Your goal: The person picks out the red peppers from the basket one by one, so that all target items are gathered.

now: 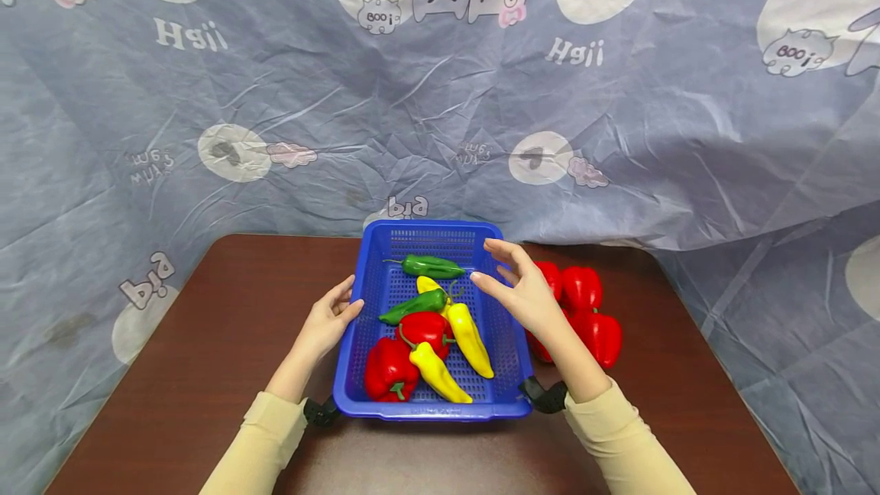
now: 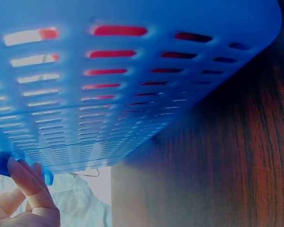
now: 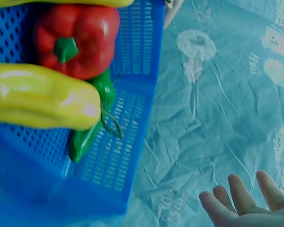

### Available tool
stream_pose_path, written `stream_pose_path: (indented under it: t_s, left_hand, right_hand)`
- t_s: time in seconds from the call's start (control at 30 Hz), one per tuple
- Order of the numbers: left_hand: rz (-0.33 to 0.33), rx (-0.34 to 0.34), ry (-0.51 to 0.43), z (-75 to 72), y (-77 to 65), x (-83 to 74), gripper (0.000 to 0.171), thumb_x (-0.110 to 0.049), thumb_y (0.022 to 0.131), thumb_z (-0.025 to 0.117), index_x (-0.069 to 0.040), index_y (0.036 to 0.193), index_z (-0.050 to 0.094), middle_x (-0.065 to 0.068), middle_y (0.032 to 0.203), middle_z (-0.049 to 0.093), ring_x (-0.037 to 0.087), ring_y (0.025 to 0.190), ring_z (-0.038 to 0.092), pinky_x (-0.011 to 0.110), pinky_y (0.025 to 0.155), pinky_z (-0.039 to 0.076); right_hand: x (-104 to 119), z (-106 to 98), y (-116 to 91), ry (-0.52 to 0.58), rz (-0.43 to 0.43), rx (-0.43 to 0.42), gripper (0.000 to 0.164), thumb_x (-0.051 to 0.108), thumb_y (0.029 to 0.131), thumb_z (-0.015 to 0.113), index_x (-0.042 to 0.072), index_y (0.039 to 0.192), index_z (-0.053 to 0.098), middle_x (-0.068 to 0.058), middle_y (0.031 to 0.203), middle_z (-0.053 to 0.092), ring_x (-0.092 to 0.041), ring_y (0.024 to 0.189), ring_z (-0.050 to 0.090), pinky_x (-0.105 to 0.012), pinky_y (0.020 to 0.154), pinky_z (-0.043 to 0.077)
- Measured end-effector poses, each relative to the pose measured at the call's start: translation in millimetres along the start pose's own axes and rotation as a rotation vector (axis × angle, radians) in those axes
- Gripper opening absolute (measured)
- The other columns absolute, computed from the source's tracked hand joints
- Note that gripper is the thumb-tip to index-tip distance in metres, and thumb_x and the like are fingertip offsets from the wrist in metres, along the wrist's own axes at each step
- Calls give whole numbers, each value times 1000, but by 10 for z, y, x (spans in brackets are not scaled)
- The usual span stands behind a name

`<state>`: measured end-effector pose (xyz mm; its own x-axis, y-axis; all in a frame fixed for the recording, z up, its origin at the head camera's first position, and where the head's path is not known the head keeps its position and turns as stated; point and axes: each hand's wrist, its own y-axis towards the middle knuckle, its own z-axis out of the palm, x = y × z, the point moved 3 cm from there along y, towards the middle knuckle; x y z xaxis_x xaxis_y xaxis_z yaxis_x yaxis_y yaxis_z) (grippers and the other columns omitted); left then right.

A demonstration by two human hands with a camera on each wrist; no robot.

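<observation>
A blue plastic basket (image 1: 433, 409) stands in the middle of the table. My left hand (image 1: 330, 315) grips its left rim; in the left wrist view, the fingers (image 2: 31, 187) are bent at the rim beside the slotted wall. Over the right side hovers my right hand (image 1: 519, 292), thumb and fingers spread with nothing between them. Inside the basket lie a red bell pepper (image 1: 390, 369) at the front left, another red bell pepper (image 1: 421, 327) behind it, long yellow peppers (image 1: 470, 338), and two green peppers (image 1: 433, 266) towards the back.
Several red bell peppers (image 1: 598, 334) sit on the brown table (image 1: 172, 373) to the right of the basket, partly hidden by my right hand and forearm. A grey-blue printed cloth (image 1: 412, 113) hangs behind the table's back edge. Black straps (image 1: 546, 396) show at both wrists.
</observation>
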<state>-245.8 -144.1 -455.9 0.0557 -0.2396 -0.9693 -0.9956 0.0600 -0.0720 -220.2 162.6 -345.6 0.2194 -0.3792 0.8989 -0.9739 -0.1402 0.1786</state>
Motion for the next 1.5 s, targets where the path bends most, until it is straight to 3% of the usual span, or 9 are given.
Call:
stream_pose_path:
  t_s: [0.43,0.6,1.1,1.27,1.5]
  left_hand:
    - [3,-3,-4,17,18,24,59,-10,99,59,-6,153,35,25,134,54,24,106,64,17,75,54]
    - [3,-6,-1,20,14,29,59,-11,99,59,-6,153,35,25,134,54,23,105,64,16,75,54]
    - [8,2,-20,35,-6,-2,59,-12,99,59,-6,153,34,26,134,53,28,109,63,16,74,53]
    - [5,-3,-8,29,-12,-14,60,-13,99,59,-7,153,35,25,134,54,27,109,63,19,76,55]
    - [-3,-12,9,7,-9,8,60,-12,99,59,-7,153,35,26,138,51,29,112,62,23,81,56]
  right_hand:
    - [-104,383,167,-15,18,95,62,24,90,73,6,142,46,-11,148,48,-28,140,41,-48,115,35]
    - [-148,483,245,-71,29,142,60,29,88,74,11,140,50,-10,145,50,-29,137,44,-50,114,36]
    - [-377,745,293,-208,74,303,62,32,85,77,7,137,55,-12,140,55,-33,130,50,-49,108,43]
    - [-397,813,267,-296,76,402,61,32,85,76,4,135,56,-14,136,58,-32,123,55,-45,102,48]
    - [-408,924,250,-400,73,520,61,33,84,75,1,133,57,-16,134,59,-31,122,55,-45,104,46]
